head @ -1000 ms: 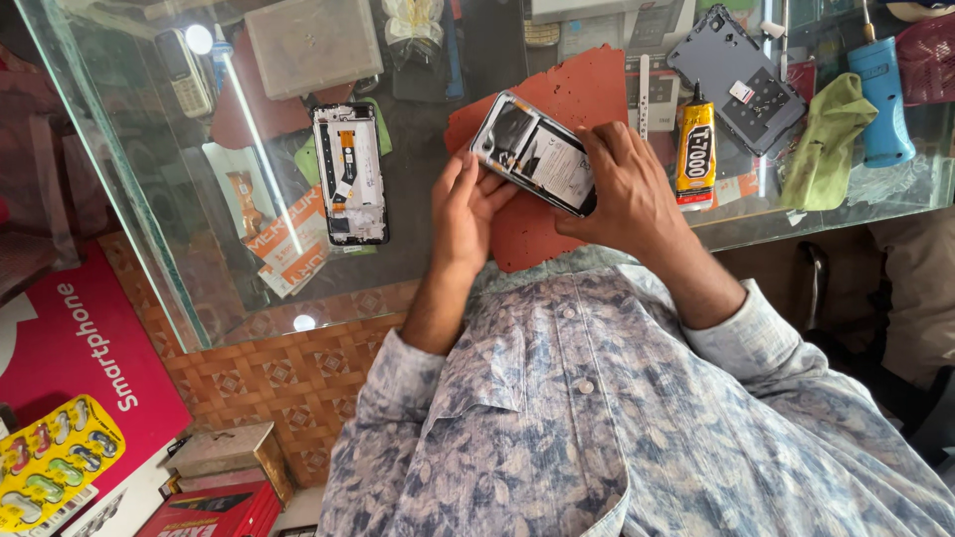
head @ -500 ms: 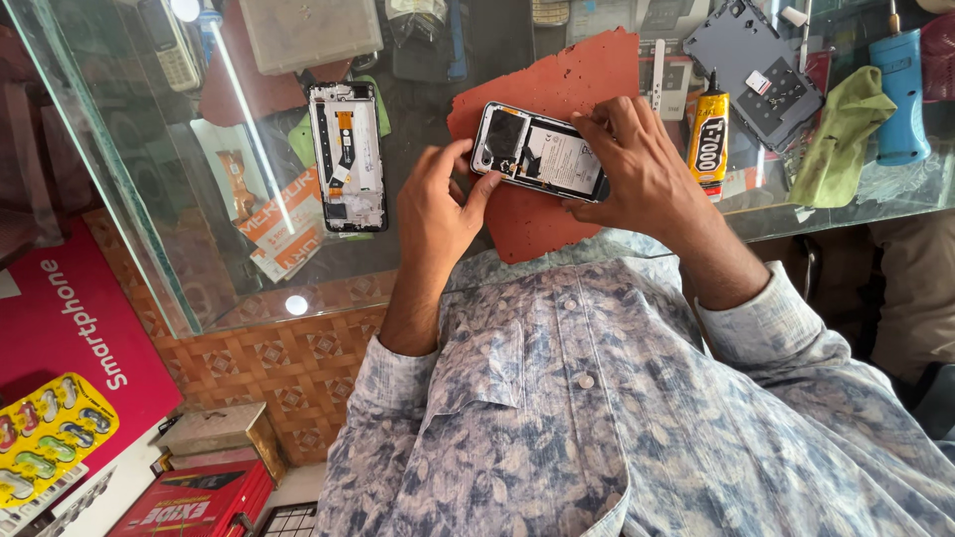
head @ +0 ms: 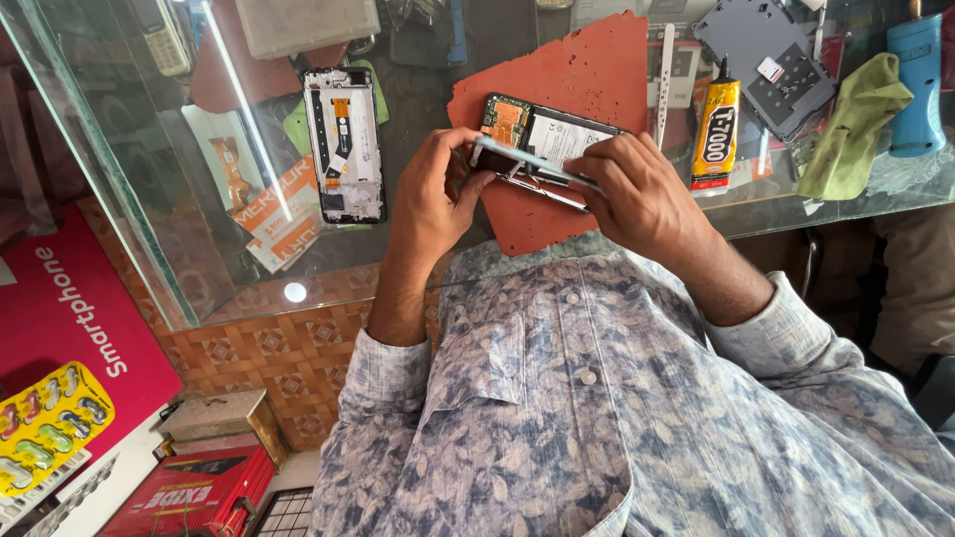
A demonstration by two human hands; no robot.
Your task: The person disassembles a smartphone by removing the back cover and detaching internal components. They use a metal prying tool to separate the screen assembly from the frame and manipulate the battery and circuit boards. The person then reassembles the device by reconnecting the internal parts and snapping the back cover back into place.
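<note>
Since the earlier frame, both hands have brought the opened phone (head: pixel 542 149) lower, toward the near edge of the red mat (head: pixel 567 75), and the view has drawn in closer. The phone sits at about twelve o'clock, just above the person's chest, back cover off, with its battery and a green circuit board showing. The left hand (head: pixel 433 194) grasps the phone's left end, fingers curled around it. The right hand (head: pixel 642 194) grasps the right end and also pinches a slim, pale flat tool (head: pixel 522 159) laid across the phone's near edge.

Judging from the bare internals, opening is done; the work inside appears to be under way, and nothing looks reassembled yet.

At ten o'clock a second stripped phone frame (head: pixel 343 144) lies on the glass counter (head: pixel 249 278). At one o'clock a yellow and black glue tube (head: pixel 716 134) stands beside the mat, with a grey back cover (head: pixel 766 60) above it. At two o'clock lie a green cloth (head: pixel 856 124) and a blue object (head: pixel 915 85).
</note>
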